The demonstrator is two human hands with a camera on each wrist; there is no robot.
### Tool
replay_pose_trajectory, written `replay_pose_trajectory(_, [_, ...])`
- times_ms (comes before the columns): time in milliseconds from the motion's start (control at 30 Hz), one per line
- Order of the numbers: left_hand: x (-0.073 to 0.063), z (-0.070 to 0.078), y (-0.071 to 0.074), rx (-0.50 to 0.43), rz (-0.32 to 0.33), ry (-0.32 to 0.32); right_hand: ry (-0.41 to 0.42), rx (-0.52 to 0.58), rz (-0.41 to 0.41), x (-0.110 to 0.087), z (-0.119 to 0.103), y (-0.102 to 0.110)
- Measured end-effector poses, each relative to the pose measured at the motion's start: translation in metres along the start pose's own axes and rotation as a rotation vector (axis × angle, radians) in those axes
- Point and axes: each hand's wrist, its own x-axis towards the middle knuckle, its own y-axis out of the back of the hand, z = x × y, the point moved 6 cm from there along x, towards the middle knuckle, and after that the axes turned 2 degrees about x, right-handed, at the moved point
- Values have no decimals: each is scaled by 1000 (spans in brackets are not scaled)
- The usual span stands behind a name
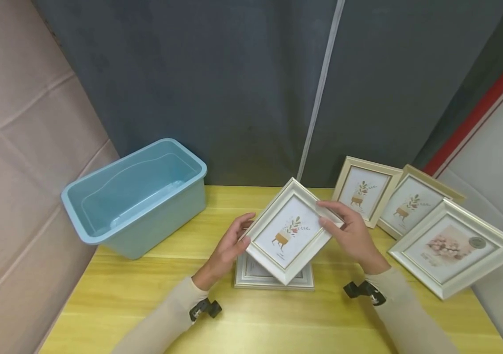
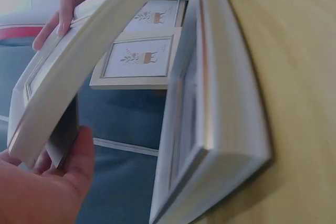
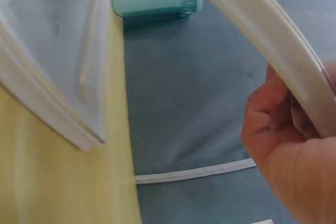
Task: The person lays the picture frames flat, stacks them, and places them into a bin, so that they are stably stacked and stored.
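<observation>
Both hands hold a white picture frame [image 1: 288, 235] with a plant-pot print, raised and turned cornerwise above the table. My left hand [image 1: 227, 248] grips its left corner, the thumb on the front edge. At the opposite corner my right hand [image 1: 352, 233] pinches the border between thumb and fingers. Below it, partly covered, a second white picture frame [image 1: 273, 284] lies face up on the table; the held one hangs apart from it in the left wrist view. A dark flap [image 2: 64, 135] juts from the held frame's back, beside my left fingers.
A blue plastic bin [image 1: 163, 216] stands at the back left of the wooden table [image 1: 278, 324]. On the right are two cream picture frames [image 1: 342, 189] [image 1: 437, 184] and a larger white picture frame [image 1: 415, 270] with a flower print. A dark curtain [image 1: 216, 88] hangs behind.
</observation>
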Motion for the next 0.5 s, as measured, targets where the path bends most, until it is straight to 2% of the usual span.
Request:
replay_pose_trajectory(100, [-7,-3,1,17,64,-11,-36,-3,43,-5,7,-2])
replay_pose_trajectory(233, [-15,-6,-1,-24,115,-22,-99,-11,108,-12,16,-3])
replay_pose_trajectory(400, [-22,-12,-10,-140,111,-41,-213,-3,176,-19,26,-7])
replay_pose_trajectory(500, [-24,-16,-15,-145,109,-41,-279,34,197,-22,31,-11])
